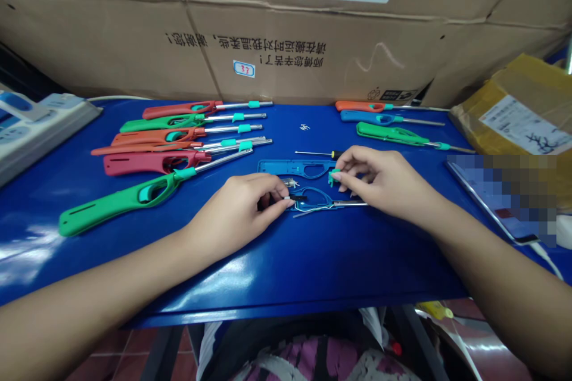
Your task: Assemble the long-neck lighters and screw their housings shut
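The right hand (378,181) pinches a small teal piece (333,177) between thumb and finger, at the right end of the far blue shell (280,167), which lies on the counter (277,274). The left hand (248,199) has its fingertips closed over the near blue shell (329,196), seemingly on a small part (287,197), though it is too tiny to be sure. A screwdriver (315,153) lies on the far side, and coloured lighters (116,209) rest at left and right.

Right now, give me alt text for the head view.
The left hand is at an opened blue lighter; the right hand pinches a green part. More lighters lie either side on a blue table, before a cardboard box.
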A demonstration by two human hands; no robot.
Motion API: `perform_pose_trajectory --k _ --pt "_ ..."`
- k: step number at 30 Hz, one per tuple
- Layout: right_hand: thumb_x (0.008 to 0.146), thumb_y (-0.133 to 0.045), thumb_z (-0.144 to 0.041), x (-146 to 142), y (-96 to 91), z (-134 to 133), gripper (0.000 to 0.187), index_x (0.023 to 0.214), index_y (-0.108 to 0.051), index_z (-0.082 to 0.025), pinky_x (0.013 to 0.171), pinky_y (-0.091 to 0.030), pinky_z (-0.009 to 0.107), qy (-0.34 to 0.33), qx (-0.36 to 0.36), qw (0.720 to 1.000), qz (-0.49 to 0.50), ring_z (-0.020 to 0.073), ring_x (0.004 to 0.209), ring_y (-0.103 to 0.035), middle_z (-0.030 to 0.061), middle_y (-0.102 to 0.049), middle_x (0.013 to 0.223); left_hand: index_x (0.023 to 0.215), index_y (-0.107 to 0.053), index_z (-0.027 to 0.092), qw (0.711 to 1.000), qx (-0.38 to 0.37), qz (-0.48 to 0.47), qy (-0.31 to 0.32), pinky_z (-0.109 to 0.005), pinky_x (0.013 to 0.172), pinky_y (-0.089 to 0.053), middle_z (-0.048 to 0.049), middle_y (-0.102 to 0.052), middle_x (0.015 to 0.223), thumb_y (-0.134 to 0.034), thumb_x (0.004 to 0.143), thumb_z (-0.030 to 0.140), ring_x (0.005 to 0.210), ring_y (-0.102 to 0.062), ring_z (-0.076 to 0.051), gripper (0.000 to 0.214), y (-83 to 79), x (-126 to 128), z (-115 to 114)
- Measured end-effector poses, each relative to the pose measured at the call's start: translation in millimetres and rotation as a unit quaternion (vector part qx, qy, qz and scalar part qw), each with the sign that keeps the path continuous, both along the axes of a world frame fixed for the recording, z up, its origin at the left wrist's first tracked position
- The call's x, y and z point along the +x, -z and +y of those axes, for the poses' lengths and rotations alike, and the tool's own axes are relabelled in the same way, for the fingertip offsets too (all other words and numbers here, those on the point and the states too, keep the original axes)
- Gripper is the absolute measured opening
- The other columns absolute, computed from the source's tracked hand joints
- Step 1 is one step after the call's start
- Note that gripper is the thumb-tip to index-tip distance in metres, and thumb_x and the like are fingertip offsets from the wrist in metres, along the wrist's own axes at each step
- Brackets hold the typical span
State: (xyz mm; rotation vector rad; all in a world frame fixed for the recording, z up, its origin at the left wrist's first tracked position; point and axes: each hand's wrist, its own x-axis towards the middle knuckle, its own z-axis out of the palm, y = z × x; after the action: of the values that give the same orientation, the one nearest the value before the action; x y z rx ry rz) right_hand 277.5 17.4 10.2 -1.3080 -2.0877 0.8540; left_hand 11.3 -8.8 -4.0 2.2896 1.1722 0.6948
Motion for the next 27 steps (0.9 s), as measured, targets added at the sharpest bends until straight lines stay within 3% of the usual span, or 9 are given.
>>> perform_pose_trajectory --k 2,4,9,20,24,27 --pt "0.085 -0.071 -0.038 1.3 -0.6 0.6 0.022 0.088 -0.06 -0.019 0.058 -0.055 0.028 0.019 -0.05 0.998 0.041 0.019 0.065 -0.073 0.0035 -0.073 0.072 0.089 -0.07 0.017 1.0 -0.001 -0.001 0.0 -0.021 0.057 -0.043 0.0014 -0.066 0.076 -0.068 0.092 0.024 0.061 -0.055 -0.01 0.007 0.2 0.0 0.0" --pt "0.083 -0.072 -0.035 5.0 -2.4 2.1 0.018 0.085 -0.063 -0.019 0.055 -0.052 0.027 0.03 -0.056 0.998 0.011 0.0179 0.061 -0.071 0.0023 -0.071 0.068 0.09 -0.07 0.018 1.0 -0.002 -0.002 0.0 -0.021 0.058 -0.043 0.0015 -0.067 0.077 -0.068 0.093 0.025 0.062 -0.056 -0.01 0.008 0.4 -0.3 -0.2" --pt "0.086 -0.063 -0.026 14.4 -5.6 5.8 0.013 0.078 -0.07 -0.02 0.055 -0.044 0.026 -0.021 0.037 0.985 -0.167 0.0136 0.057 -0.061 0.0011 -0.07 0.067 0.09 -0.07 0.017 1.0 0.003 -0.003 -0.001 -0.021 0.058 -0.043 0.0012 -0.067 0.077 -0.068 0.092 0.024 0.062 -0.057 -0.009 0.008 0.5 -0.6 -0.3" --pt "0.091 -0.063 -0.028 12.3 -5.7 0.5 0.014 0.079 -0.068 -0.021 0.062 -0.04 0.029 -0.066 0.089 0.967 -0.231 0.0158 0.068 -0.059 0.0034 -0.07 0.083 0.089 -0.071 0.016 1.0 0.005 -0.002 -0.004 -0.022 0.057 -0.043 0.0 -0.068 0.077 -0.067 0.092 0.024 0.061 -0.056 -0.01 0.008 -0.1 0.5 -0.1" --pt "0.097 -0.057 -0.028 8.1 -11.5 -4.6 0.015 0.087 -0.066 -0.021 0.07 -0.043 0.03 -0.152 0.116 0.965 -0.181 0.0176 0.08 -0.061 0.0043 -0.069 0.09 0.089 -0.071 0.017 1.0 0.007 -0.005 -0.004 -0.022 0.057 -0.043 0.0001 -0.068 0.077 -0.067 0.092 0.024 0.06 -0.056 -0.01 0.009 -0.4 0.7 -0.8" --pt "0.102 -0.049 -0.025 3.8 -11.3 -8.2 0.018 0.094 -0.065 -0.022 0.072 -0.043 0.03 -0.195 0.141 0.948 -0.207 0.018 0.086 -0.061 0.0051 -0.068 0.096 0.089 -0.071 0.017 1.0 0.007 -0.006 -0.006 -0.022 0.056 -0.042 0.0009 -0.068 0.076 -0.068 0.092 0.024 0.059 -0.055 -0.01 0.008 -0.3 0.7 -1.1"
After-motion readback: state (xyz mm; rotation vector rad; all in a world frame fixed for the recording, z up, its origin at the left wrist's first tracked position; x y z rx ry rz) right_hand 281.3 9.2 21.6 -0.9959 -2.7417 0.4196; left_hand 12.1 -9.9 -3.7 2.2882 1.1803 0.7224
